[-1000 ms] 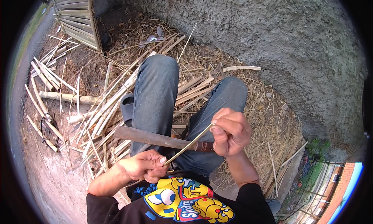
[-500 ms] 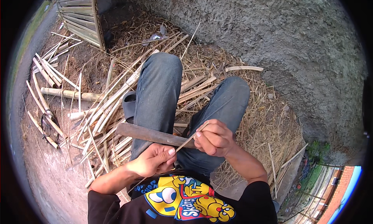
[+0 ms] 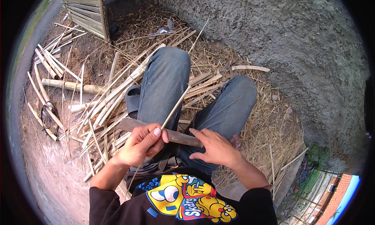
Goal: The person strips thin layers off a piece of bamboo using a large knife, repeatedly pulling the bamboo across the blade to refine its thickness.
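My left hand [image 3: 142,143] pinches a thin bamboo strip [image 3: 174,109] between thumb and fingers. The strip slants up and away toward my knee, and its thin tail runs down past my wrist. Across my lap lies a machete with a long, dull brown blade [image 3: 181,138], passing behind my left hand. Fingers stretched and apart, my right hand [image 3: 216,147] reaches over the blade's right end and grips nothing. Whether its fingertips touch the blade I cannot tell. That hand hides most of what lies to the right of the blade.
Split bamboo strips [image 3: 113,104] lie heaped beside my left leg. A thick bamboo pole [image 3: 72,85] and a tied bundle [image 3: 49,108] are farther left. Shavings [image 3: 273,119] cover the ground at right. A rough grey wall [image 3: 297,41] rises ahead, and a slatted bamboo panel [image 3: 86,12] stands far left.
My right hand has let go of the strip and opened, lowering toward the blade. My left hand has moved up and slightly left, and the strip now points farther forward.
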A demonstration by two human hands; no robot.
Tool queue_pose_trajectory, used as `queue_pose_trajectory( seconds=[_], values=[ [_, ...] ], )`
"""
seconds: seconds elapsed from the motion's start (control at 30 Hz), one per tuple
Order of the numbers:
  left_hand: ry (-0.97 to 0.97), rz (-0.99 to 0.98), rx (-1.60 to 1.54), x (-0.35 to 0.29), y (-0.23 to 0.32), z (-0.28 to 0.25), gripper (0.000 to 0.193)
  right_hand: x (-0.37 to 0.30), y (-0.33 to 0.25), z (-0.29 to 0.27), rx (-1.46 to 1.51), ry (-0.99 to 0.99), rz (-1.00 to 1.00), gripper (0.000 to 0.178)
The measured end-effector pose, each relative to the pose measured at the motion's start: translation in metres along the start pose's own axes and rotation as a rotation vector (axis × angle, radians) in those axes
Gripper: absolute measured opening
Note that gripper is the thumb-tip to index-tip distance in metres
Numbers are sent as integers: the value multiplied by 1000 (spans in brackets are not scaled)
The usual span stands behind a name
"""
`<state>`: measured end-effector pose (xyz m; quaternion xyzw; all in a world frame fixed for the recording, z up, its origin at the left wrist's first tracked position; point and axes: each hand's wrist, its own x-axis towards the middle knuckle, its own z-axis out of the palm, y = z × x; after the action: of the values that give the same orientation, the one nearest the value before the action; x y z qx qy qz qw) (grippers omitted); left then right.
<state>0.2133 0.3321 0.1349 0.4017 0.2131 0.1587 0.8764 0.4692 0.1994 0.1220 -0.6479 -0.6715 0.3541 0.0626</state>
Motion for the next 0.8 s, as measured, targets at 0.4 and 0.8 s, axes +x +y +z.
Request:
queue_pose_trajectory(
  seconds=[0.4,0.8],
  values=[
    [244,-7,-129,7,33,-43,29,-16,6,-35,386,653,129,60],
    [260,-155,-261,33,-12,-30,28,86,-14,-6,23,469,-308,47]
  ],
)
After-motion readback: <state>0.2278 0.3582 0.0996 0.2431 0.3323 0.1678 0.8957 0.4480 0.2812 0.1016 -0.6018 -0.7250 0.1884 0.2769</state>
